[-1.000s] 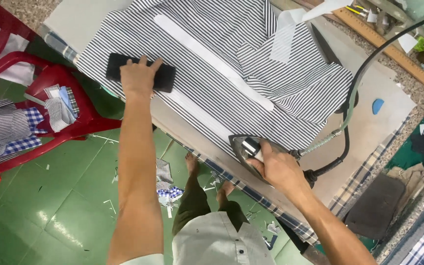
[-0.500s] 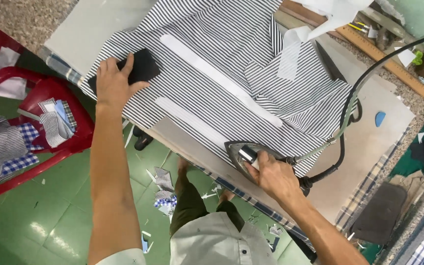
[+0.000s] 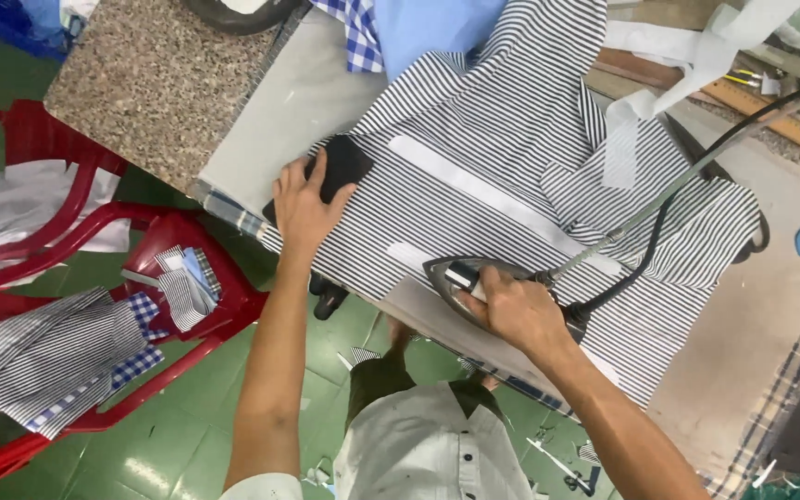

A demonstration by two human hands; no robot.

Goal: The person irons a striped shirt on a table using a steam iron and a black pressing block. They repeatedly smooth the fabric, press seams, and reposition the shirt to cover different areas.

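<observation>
The right hand (image 3: pixel 511 310) is closed around the handle of a steam iron (image 3: pixel 474 278), fingers wrapped over the grip. The iron sits at centre frame, sole down on the near edge of a black-and-white striped shirt (image 3: pixel 502 139) spread across the padded ironing counter (image 3: pixel 298 102). A black cord (image 3: pixel 641 250) and a pale hose run from the iron's rear toward the upper right of the frame.

The left hand (image 3: pixel 303 208) lies flat, fingers spread and open, pressing a black rectangular block (image 3: pixel 340 167) onto the left edge of the shirt. It grips nothing; it weighs the block down.

Change from one second ago: the left hand and block then sat further out toward the left of the garment, and the iron stood lower along the near hem. Both hands now lie closer together over the front panel, beside a white interfacing strip (image 3: pixel 483 194) that runs diagonally across the stripes. Judgement: the cloth is being held taut at one end while the iron works the near edge, so pressing is in progress rather than finished.

At lower left, a red plastic chair (image 3: pixel 187 236) carries folded striped and checked cut pieces (image 3: pixel 57 356). A granite slab (image 3: pixel 141 83) occupies the upper left.
</observation>
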